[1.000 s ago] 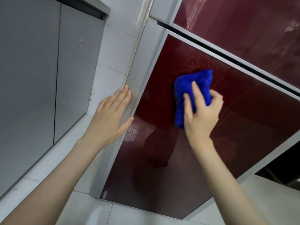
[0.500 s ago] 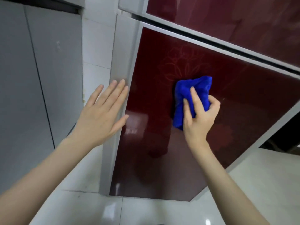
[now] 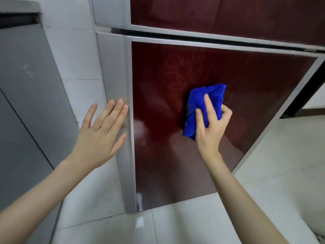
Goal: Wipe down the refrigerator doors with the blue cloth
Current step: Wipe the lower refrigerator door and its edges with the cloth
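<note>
The crumpled, bright blue microfibre cloth [image 3: 204, 108] sits pressed against the glossy dark-red lower refrigerator door [image 3: 255, 95], near the middle of the panel and just below a faint floral line pattern [image 3: 186, 73]. The right hand [image 3: 211, 127] covers its lower right part, fingers curled over the bunched fabric and thumb tucked round its right edge, so the cloth is pinned between palm and door. Its long axis runs steeply, from lower left to upper right, with most of the fabric lying above and to the left of the hand. The left hand [image 3: 100, 138] is spread flat and holds nothing, fingertips on the grey metal side strip [image 3: 114, 71] of the door (whether the palm also touches cannot be told). The right hand is plainly the one placed for wiping; unwiped-looking panel lies on every side, with the red upper door [image 3: 228, 13] above the gap beyond.
</note>
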